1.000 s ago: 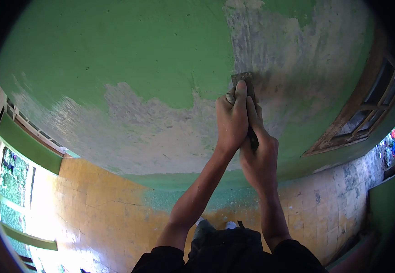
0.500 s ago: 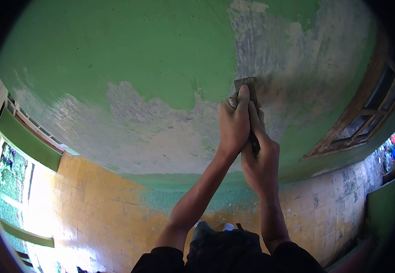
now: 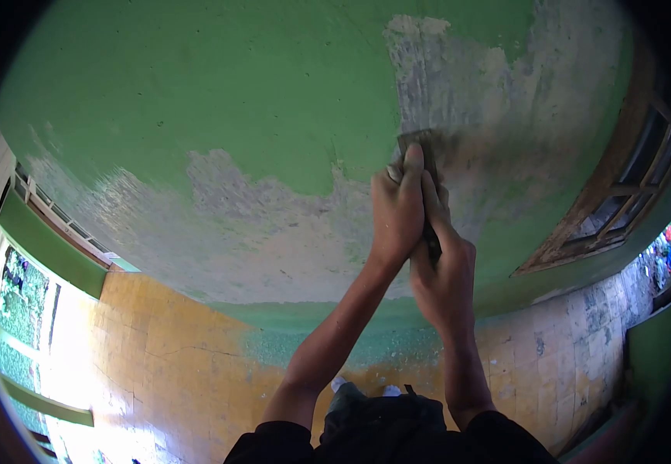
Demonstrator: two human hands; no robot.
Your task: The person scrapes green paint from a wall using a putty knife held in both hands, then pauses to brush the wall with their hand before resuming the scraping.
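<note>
Against flaky green wall [image 3: 196, 93], left hand [image 3: 397, 210] and right hand [image 3: 445, 272] clench flat scraper [image 3: 422, 144].

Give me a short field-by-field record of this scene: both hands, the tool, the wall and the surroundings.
Left hand: closed high on the scraper, forefinger pressed along the blade
Right hand: grips the handle just below
Scraper: blade against the wall, at the edge of a bare patch
Wall: green paint, with large grey patches where it is gone
Floor: yellow tiles, green flecks near the wall
Window: worn wooden frame, at right
</note>
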